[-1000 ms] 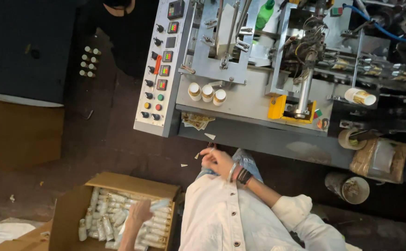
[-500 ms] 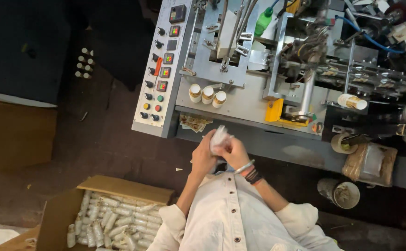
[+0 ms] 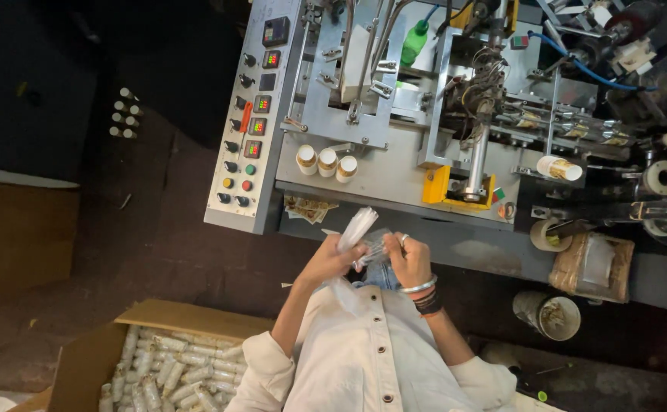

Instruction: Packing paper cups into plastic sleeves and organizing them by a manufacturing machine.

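A grey machine (image 3: 394, 164) fills twelve to three o'clock, and a cardboard box (image 3: 89, 358) of wrapped rolls sits at seven. At centre, the left hand (image 3: 330, 261) and right hand (image 3: 408, 259) both grip a clear plastic packet (image 3: 360, 233) between them.

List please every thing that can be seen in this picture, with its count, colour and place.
clear plastic bag: one, whitish, held in both hands
machine: one, grey metal, top centre and right
control panel: one, grey with coloured buttons, on the machine's left side
small cups: three, white and tan, on the machine ledge
cardboard box: one, brown, bottom left
wrapped packs: many, whitish, inside the box
green bottle: one, top centre
left hand: grips the bag
right hand: grips the bag, bangles on the wrist
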